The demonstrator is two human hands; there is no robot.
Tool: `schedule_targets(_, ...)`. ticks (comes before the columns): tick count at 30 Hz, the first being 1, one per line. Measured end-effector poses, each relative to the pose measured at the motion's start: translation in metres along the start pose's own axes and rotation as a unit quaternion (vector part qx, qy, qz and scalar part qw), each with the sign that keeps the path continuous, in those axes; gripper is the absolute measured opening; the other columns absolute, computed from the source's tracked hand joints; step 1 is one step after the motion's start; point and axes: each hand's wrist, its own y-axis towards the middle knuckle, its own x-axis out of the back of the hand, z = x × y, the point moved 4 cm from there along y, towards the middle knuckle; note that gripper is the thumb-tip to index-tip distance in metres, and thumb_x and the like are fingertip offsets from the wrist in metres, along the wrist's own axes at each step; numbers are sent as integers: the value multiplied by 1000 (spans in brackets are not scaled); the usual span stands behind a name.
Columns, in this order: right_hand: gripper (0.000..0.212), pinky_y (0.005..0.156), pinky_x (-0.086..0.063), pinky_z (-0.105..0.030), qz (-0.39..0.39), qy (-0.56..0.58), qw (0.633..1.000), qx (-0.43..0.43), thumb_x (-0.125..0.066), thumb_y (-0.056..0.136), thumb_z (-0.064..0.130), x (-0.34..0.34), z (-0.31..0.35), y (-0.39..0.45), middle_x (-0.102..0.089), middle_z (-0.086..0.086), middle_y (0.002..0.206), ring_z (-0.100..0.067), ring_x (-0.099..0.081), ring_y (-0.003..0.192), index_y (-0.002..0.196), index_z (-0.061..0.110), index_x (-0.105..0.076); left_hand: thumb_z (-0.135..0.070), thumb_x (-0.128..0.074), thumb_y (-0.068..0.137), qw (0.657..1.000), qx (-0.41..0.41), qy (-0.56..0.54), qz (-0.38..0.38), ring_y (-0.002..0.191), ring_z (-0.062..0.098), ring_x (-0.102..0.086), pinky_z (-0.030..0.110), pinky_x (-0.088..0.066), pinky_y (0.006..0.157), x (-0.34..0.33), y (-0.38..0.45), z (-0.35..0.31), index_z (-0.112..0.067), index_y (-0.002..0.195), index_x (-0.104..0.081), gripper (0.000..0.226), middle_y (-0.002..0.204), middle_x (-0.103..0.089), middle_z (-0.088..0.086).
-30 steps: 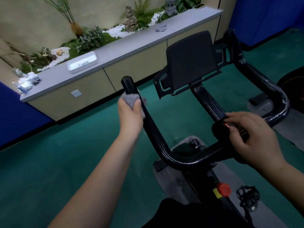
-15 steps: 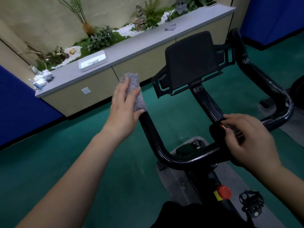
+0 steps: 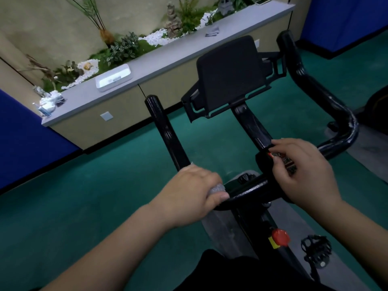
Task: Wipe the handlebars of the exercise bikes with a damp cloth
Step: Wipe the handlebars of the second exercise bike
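A black exercise bike fills the middle of the head view, with its looped handlebar (image 3: 165, 131) running from a left upright grip, down round a bend, and up to a right grip. My left hand (image 3: 189, 192) is wrapped round the lower left bend and grips a grey cloth (image 3: 217, 189) against the bar; only a small corner of the cloth shows by my thumb. My right hand (image 3: 302, 171) holds the centre of the bar at the stem, fingers curled over a red-labelled part. A black tablet holder (image 3: 231, 74) stands above the stem.
A long grey counter (image 3: 159, 66) with cabinets runs behind the bike, bearing a white tray (image 3: 113, 78), a folded cloth (image 3: 212, 31) and a planter. A red knob (image 3: 280, 237) and a pedal (image 3: 316, 252) sit low on the frame. The floor is green; blue panels flank both sides.
My left hand slid the cloth from the top of the left grip down the bar to its lower bend. My right hand stayed at the centre.
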Motion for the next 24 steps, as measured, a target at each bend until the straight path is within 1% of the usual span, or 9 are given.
schedule_targets(3, 24, 93, -31, -12, -4, -1, 1000, 5, -51, 84, 22, 1, 0, -1, -66, 2, 109, -16, -57, 104, 98, 13, -68, -55, -28, 90, 999, -11, 30, -16, 88, 16, -54, 29, -38, 89, 7, 0, 16, -23, 95, -56, 43, 90, -61, -5)
schedule_targets(6, 22, 92, -32, -13, -2, 5, 1000, -2, -52, 83, 20, 0, -1, 0, -66, 2, 109, -17, -57, 105, 98, 14, -68, -50, -29, 92, 997, 12, 65, -40, 98, 19, -55, 28, -32, 101, 14, -3, 37, -18, 101, -57, 44, 99, -62, -1)
schedule_targets(7, 22, 92, -32, -13, -5, 6, 1000, -4, -53, 83, 19, 0, -1, -1, -65, 2, 109, -17, -57, 105, 98, 14, -68, -48, -30, 92, 997, 18, 63, -46, 98, 21, -55, 27, -30, 101, 12, -5, 34, -16, 100, -57, 43, 99, -62, 1)
schedule_targets(10, 23, 93, -32, -13, -17, 14, 1000, -2, -51, 83, 19, 0, -1, -3, -65, 1, 109, -17, -56, 104, 98, 13, -67, -49, -31, 90, 996, 18, 74, -41, 86, 22, -55, 29, -37, 85, -3, -7, 2, -17, 92, -58, 42, 87, -62, 1)
schedule_targets(12, 23, 93, -35, -15, -29, 18, 999, -1, -50, 83, 17, 0, -2, -4, -65, 0, 108, -19, -57, 102, 97, 11, -67, -52, -27, 88, 996, 19, 81, -26, 79, 23, -58, 34, -45, 80, -13, -6, -24, -15, 93, -59, 49, 84, -63, 1)
schedule_targets(15, 20, 91, -38, -19, -57, 30, 998, 0, -50, 83, 10, 1, -4, -5, -65, -3, 105, -22, -59, 99, 94, 8, -67, -58, -17, 85, 997, 68, 21, 2, 94, 28, -56, 38, -41, 87, -17, 6, -48, -10, 110, -52, 64, 104, -60, 8)
schedule_targets(17, 23, 90, -39, -20, -70, 36, 997, -4, -47, 81, 7, 2, -3, -5, -66, -4, 104, -24, -59, 98, 91, 7, -67, -54, -27, 91, 994, 101, -42, -3, 104, 29, -51, 38, -40, 90, -19, 20, -54, -9, 118, -45, 56, 115, -55, 10)
schedule_targets(19, 25, 89, -38, -19, -73, 38, 997, -11, -43, 78, 8, 2, -4, -5, -67, -5, 103, -24, -60, 97, 89, 7, -66, -45, -38, 95, 989, 101, -104, -9, 106, 32, -50, 41, -41, 88, -19, 41, -66, -6, 118, -43, 46, 117, -53, 14)
schedule_targets(24, 24, 89, -39, -19, -78, 43, 996, -16, -44, 76, 4, 3, -5, -4, -68, -4, 102, -24, -61, 96, 86, 7, -66, -39, -45, 94, 984, 83, -159, 16, 111, 30, -48, 36, -40, 91, -20, 53, -70, -7, 127, -37, 47, 124, -49, 16)
